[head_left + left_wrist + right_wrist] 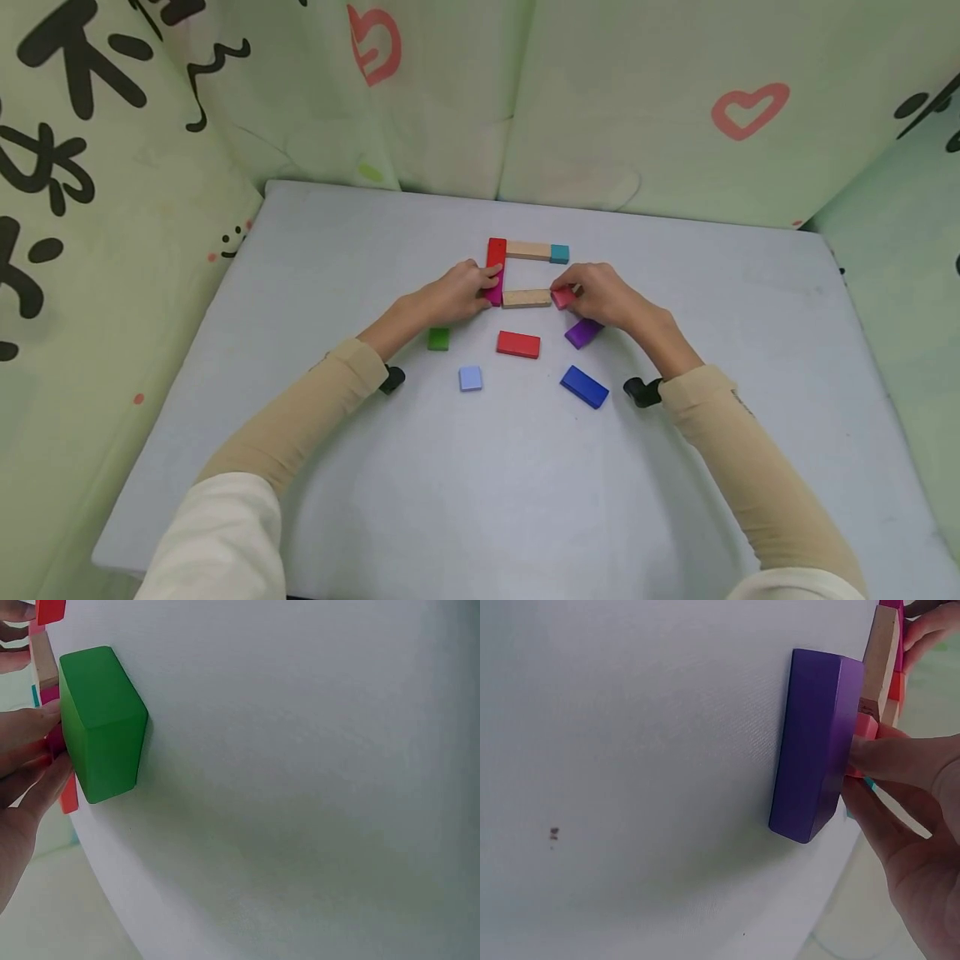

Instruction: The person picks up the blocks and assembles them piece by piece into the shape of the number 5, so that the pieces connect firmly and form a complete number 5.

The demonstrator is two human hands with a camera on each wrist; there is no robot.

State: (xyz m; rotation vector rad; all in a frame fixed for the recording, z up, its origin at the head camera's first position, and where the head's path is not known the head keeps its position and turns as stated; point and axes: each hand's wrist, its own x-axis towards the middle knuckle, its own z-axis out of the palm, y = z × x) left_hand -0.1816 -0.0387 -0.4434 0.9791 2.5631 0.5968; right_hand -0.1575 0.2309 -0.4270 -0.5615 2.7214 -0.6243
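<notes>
Now it's all about the join: the right hand pinches the small coral block between thumb and fingers, right at the outer end of the near wooden block. Over on the other side, the left hand has its fingers curled about the magenta block, which continues the line of the tall red block, and that looks like a useful anchor. Coral and wood seem to meet, though the head view hints at a slight turn in the coral piece, so a small twist of the fingertips would square it. Easy does it: slide it flat along the table, press gently towards the left hand, and let that grip take the push. Too much force would likely shove the wooden piece askew. For a guide, look across to the teal block, lined up at the end of the far wooden block. And mind the purple block, just beside the right hand; a low, careless release could knock it.
</notes>
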